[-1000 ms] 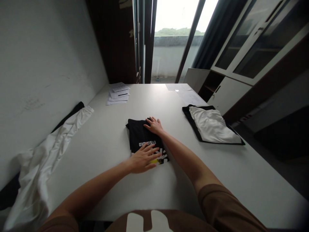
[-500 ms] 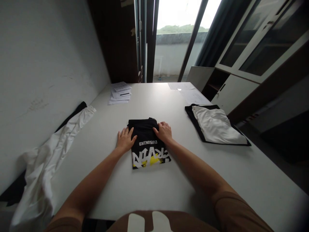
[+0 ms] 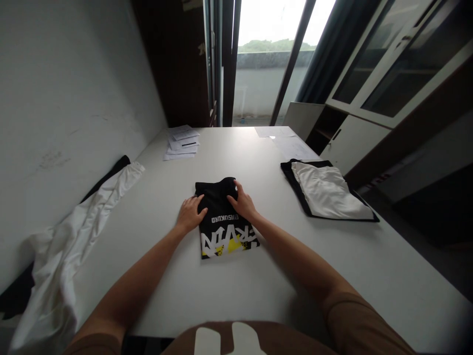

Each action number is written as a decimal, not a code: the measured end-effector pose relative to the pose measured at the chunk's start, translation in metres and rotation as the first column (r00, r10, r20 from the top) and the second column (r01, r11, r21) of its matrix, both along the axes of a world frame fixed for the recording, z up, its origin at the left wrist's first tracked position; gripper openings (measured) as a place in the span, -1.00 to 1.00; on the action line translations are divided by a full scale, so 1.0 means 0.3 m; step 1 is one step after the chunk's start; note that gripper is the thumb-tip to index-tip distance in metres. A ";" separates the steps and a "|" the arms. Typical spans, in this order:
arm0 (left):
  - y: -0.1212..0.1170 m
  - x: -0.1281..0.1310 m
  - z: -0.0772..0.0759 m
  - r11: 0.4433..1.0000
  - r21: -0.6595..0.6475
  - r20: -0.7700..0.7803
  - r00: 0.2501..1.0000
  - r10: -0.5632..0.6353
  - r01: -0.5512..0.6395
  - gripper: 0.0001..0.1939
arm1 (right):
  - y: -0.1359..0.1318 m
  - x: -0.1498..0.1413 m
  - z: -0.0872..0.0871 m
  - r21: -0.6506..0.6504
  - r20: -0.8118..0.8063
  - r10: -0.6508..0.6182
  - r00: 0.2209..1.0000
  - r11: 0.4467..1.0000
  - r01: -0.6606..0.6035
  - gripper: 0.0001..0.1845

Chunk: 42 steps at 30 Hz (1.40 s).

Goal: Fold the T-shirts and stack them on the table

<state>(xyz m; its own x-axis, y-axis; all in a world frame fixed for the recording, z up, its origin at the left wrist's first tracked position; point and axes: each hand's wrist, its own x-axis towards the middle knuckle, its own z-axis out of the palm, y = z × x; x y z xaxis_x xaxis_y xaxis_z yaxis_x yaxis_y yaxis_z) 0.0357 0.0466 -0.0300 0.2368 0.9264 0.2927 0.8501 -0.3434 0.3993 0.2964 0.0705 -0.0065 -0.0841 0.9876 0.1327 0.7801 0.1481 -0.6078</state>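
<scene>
A folded black printed garment (image 3: 221,209) is laid near the middle of the white table (image 3: 229,296), its white lettering and yellow patches turned upside down to the wearer's view. Its left edge is covered by the left hand (image 3: 189,214), whose thumb is set on the cloth and parted from the fingers; whether any fabric is pinched there cannot be told. The far right corner is touched by the right hand (image 3: 244,202), with thumb and forefinger held apart over it; whether the cloth is gripped cannot be told. The garment's far edge is rippled slightly upward beside that hand. At the right, a folded white garment (image 3: 327,190) is stacked on a black folded garment (image 3: 288,173). Along the left wall, a long white garment (image 3: 74,246) is draped, and papers (image 3: 182,143) are piled at the far left.
</scene>
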 end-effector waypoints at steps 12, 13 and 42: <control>0.022 -0.009 0.003 0.994 -0.073 0.446 0.894 -0.037 0.077 -0.47 | 0.009 0.016 0.030 -0.079 -0.397 0.249 0.883 0.950 -0.303 -0.43; 0.026 -0.011 0.000 0.995 -0.075 0.444 0.896 -0.022 0.062 -0.48 | 0.004 0.013 0.037 -0.078 -0.486 0.248 0.838 0.943 -0.325 -0.43; 0.010 0.016 -0.003 0.992 0.000 0.319 0.941 -0.117 0.123 -0.58 | -0.031 0.832 0.516 0.122 -0.602 -0.108 0.791 0.967 0.224 -0.26</control>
